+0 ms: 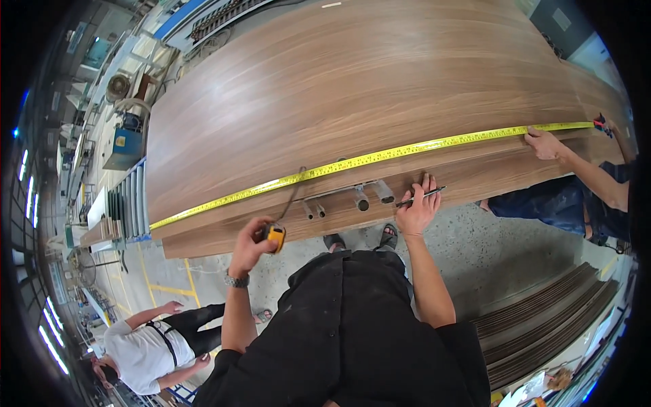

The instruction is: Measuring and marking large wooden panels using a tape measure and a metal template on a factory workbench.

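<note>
Long smooth walnut-grain board point(352, 88) lies flat. Yellow tape point(380, 156) stretches along its near edge; a co-worker's hand point(544, 144) pins the far end. Left hand point(252, 243) fingers clench the tape case point(274, 235). Right hand point(418, 207) grasps a pencil point(420, 197) beside short tubes point(359, 198).
</note>
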A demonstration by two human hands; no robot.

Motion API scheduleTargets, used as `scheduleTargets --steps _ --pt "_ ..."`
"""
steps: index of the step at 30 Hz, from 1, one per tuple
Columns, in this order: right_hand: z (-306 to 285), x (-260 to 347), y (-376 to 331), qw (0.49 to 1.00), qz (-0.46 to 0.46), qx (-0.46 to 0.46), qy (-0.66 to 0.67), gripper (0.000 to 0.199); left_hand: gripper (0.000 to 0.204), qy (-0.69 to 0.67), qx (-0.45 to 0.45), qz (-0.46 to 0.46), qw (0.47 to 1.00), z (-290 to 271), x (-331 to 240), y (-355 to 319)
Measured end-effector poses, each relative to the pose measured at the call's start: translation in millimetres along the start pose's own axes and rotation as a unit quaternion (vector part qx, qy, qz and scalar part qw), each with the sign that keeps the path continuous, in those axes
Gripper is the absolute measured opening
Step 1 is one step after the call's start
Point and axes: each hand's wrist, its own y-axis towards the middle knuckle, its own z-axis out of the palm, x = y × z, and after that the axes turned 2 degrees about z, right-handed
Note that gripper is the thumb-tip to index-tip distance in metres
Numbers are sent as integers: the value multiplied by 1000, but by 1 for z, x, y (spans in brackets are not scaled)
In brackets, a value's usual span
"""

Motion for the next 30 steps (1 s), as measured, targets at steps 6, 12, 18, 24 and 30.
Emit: scheduleTargets --steps 6,12,18,24,30 --pt "2 2 0 1000 -5 11 -10 21 57 203 -91 -27 975 1 87 -17" --pt "4 0 -1 1000 -6 10 -17 21 57 263 -201 -55 942 -4 106 -12" --pt "0 2 0 1000 -4 13 -21 22 57 306 -266 -25 914 -6 115 9" --pt "0 3 -2 1000 0 1 -23 22 58 409 -245 -19 879 15 107 11" --pt "0 3 -2 1000 -3 7 -11 22 58 419 -240 -26 876 9 103 11"
